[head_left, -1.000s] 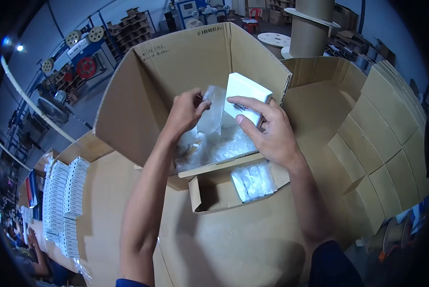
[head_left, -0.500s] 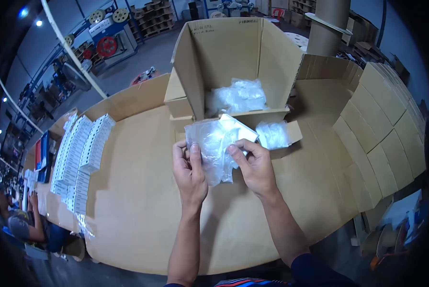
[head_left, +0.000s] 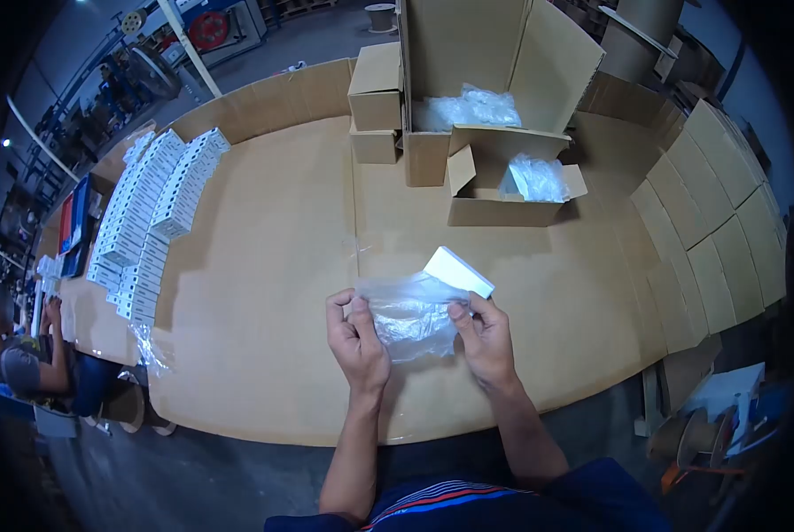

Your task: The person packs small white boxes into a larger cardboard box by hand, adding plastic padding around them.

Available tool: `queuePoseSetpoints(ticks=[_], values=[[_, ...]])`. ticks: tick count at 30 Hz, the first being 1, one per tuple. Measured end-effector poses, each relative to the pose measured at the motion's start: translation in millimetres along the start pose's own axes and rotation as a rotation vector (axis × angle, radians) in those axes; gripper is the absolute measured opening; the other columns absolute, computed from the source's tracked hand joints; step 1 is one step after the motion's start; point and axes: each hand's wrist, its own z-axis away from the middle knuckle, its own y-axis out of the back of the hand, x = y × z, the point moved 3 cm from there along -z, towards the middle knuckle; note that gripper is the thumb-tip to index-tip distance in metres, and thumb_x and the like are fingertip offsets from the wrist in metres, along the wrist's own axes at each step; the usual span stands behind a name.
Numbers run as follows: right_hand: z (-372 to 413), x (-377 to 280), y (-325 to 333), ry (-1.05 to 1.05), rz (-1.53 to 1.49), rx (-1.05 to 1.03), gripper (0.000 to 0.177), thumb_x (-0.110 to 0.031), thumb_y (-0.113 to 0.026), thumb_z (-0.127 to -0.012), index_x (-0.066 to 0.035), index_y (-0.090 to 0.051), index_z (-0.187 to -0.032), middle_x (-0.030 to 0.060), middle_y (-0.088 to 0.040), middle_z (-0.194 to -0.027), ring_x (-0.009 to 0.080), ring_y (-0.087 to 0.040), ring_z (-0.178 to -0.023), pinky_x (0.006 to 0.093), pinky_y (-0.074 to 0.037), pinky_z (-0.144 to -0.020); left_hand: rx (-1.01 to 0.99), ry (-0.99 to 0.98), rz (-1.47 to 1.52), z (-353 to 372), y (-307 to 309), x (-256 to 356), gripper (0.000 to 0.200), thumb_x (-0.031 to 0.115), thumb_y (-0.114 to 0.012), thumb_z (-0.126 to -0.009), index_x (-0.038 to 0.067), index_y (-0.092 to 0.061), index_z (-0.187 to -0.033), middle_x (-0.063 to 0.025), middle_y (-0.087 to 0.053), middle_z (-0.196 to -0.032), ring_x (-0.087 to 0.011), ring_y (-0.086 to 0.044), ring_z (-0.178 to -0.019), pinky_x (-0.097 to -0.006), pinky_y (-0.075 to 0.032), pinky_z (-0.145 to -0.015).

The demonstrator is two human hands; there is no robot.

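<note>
A clear plastic bag is stretched between my two hands above the cardboard-covered table. My left hand pinches its left edge with the thumb on top. At the right edge my right hand grips the bag in the same way. A small white box shows just behind the bag, beside my right fingers; whether those fingers touch it is hidden. Farther back, an open small carton holds clear plastic bags.
A tall open carton with more bags stands at the back. Stacked small white boxes line the left side, and brown cartons are stacked at right. Another person sits at the far left.
The view has tilted down and shifted. My hands now hold the bag lower and nearer to me, spread wider sideways, and the white box shows behind its right part.
</note>
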Motion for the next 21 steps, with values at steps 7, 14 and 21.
queuePoseSetpoints(ticks=[7,14,21], values=[[20,-2,5,-0.003,0.231,0.011,0.036,-0.028,-0.061,-0.108,0.007,-0.069,-0.101,0.0067,-0.055,-0.102,0.0114,-0.054,-0.087,0.0271,-0.047,-0.078,0.093,-0.504,-0.571,18,16,19,0.028,0.012,-0.069,-0.1,0.0,-0.056,-0.122,-0.0086,-0.061,-0.102,-0.0166,-0.059,-0.091,-0.0304,-0.049,-0.074],[27,-5,5,0.014,0.232,0.021,0.038,-0.03,-0.06,-0.108,0.005,-0.072,-0.097,0.0079,-0.057,-0.101,0.0128,-0.055,-0.083,0.0282,-0.047,-0.075,-0.241,-0.704,-0.856,17,-11,58,0.037,0.008,-0.082,-0.083,0.005,-0.071,-0.119,-0.0109,-0.064,-0.109,-0.0291,-0.061,-0.103,-0.0404,-0.047,-0.091],[25,4,14,0.075,0.281,0.016,0.037,-0.029,-0.06,-0.108,0.003,-0.073,-0.096,0.009,-0.058,-0.1,0.0146,-0.056,-0.083,0.0299,-0.047,-0.074,-0.222,-0.594,-0.817,9,-17,46,0.026,0.008,-0.082,-0.083,0.007,-0.072,-0.107,-0.0095,-0.066,-0.108,-0.0287,-0.061,-0.104,-0.0409,-0.046,-0.09]])
